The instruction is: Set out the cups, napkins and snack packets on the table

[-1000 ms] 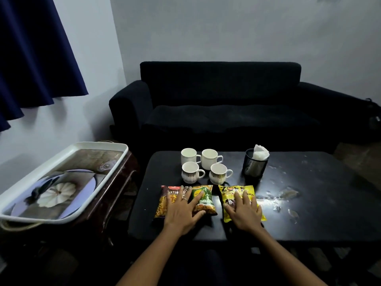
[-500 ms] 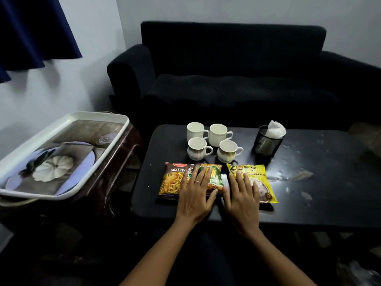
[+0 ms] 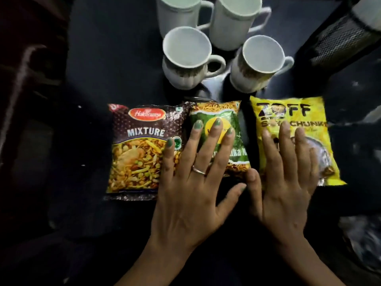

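Three snack packets lie side by side on the black table [image 3: 115, 58]: a brown "Mixture" packet [image 3: 142, 149], a green packet [image 3: 218, 114] and a yellow packet [image 3: 288, 112]. My left hand [image 3: 195, 174] lies flat with straight fingers on the green packet, its little finger on the brown one. My right hand [image 3: 288, 178] rests flat on the yellow packet. Behind the packets stand several white cups: a near left cup [image 3: 185, 58], a near right cup [image 3: 257, 65], and two far cups [image 3: 177, 11] [image 3: 235, 19].
A black mesh holder [image 3: 342, 40] stands at the upper right with a white napkin [image 3: 369, 11] in it, cut by the frame edge. A dark wooden piece of furniture [image 3: 22, 79] sits off the table's left side.
The view has dropped close over the table, so the sofa and tray are out of sight. Both hands stay flat on the packets, which now lie straighter in a row.
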The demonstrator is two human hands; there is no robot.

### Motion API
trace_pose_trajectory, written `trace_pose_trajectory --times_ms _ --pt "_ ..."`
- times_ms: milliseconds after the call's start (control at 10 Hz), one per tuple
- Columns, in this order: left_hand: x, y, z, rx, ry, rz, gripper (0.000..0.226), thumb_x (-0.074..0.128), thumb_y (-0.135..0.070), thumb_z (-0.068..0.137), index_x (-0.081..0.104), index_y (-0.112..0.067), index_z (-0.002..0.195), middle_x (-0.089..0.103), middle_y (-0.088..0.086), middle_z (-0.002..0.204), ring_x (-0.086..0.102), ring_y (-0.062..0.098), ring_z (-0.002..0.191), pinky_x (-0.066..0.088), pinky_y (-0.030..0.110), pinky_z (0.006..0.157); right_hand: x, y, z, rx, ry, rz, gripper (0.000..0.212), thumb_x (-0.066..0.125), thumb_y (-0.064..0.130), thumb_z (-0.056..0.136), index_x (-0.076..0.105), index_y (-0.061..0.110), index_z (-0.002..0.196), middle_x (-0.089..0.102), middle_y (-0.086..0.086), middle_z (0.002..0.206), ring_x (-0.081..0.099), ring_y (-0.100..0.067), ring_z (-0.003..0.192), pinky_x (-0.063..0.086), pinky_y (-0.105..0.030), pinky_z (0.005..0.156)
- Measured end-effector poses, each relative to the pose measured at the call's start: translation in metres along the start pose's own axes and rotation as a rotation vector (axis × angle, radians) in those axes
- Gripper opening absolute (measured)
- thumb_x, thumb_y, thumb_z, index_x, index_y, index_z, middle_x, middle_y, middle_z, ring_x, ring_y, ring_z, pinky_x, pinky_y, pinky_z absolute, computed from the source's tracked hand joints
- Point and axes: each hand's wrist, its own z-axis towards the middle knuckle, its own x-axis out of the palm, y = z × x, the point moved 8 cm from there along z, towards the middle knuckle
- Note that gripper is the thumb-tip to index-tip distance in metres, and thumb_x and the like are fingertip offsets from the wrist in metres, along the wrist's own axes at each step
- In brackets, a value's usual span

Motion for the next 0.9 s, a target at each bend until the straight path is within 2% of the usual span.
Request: trace_pose_trajectory --times_ms 100,300,400,600,700,900 --pt "-0.003 0.000 -0.001 -0.008 0.038 0.040 0.067 0.032 -0.054 0.096 0.019 -0.018 0.150 0.021 0.001 0.157 0.017 0.020 0.145 -0.003 0.043 0.120 -0.003 0.001 0.000 0.048 0.026 -0.008 0.058 0.026 0.044 0.095 0.035 0.010 0.141 0.024 -0.011 0.151 0.018 -0.031 0.143 0.006 -0.043 0.118" --pt "-0.006 -0.003 0.004 -0.025 0.110 0.051 0.062 0.038 -0.047 0.095 0.022 -0.017 0.148 0.021 0.001 0.152 0.023 0.021 0.142 -0.001 0.042 0.118 -0.003 0.003 0.003 0.052 0.119 0.002 0.057 0.026 0.042 0.096 0.039 0.006 0.139 0.030 -0.015 0.149 0.023 -0.031 0.140 0.013 -0.046 0.115" --pt "-0.004 -0.004 0.004 -0.027 0.143 0.045 0.062 0.042 -0.045 0.094 0.024 -0.017 0.147 0.028 0.000 0.152 0.024 0.021 0.141 0.006 0.045 0.117 -0.001 0.004 0.004 0.046 0.172 -0.005 0.057 0.028 0.041 0.095 0.037 0.007 0.140 0.034 -0.017 0.148 0.025 -0.029 0.140 0.017 -0.049 0.113" --pt "0.000 -0.003 0.005 -0.027 0.218 0.075 0.063 0.041 -0.045 0.094 0.025 -0.015 0.147 0.038 0.006 0.151 0.030 0.025 0.141 0.007 0.048 0.116 0.001 0.002 0.006 0.072 0.274 -0.034 0.057 0.029 0.041 0.095 0.037 0.008 0.141 0.039 -0.016 0.147 0.029 -0.029 0.139 0.018 -0.047 0.114" --pt "-0.007 -0.005 0.009 -0.052 0.310 0.087 0.065 0.043 -0.046 0.093 0.028 -0.014 0.147 0.036 0.007 0.152 0.033 0.026 0.141 0.013 0.050 0.115 -0.002 0.005 0.009 0.101 0.388 -0.028 0.058 0.030 0.041 0.095 0.035 0.008 0.142 0.036 -0.016 0.149 0.030 -0.031 0.140 0.016 -0.047 0.115" --pt "-0.042 -0.016 0.024 -0.106 0.503 0.062 0.067 0.030 -0.044 0.096 0.011 -0.014 0.152 0.015 0.005 0.160 0.013 0.025 0.148 -0.002 0.046 0.117 -0.035 0.014 0.022 0.188 0.525 0.027 0.063 0.029 0.043 0.096 0.020 0.009 0.148 0.020 -0.013 0.156 0.016 -0.028 0.145 0.010 -0.048 0.117"
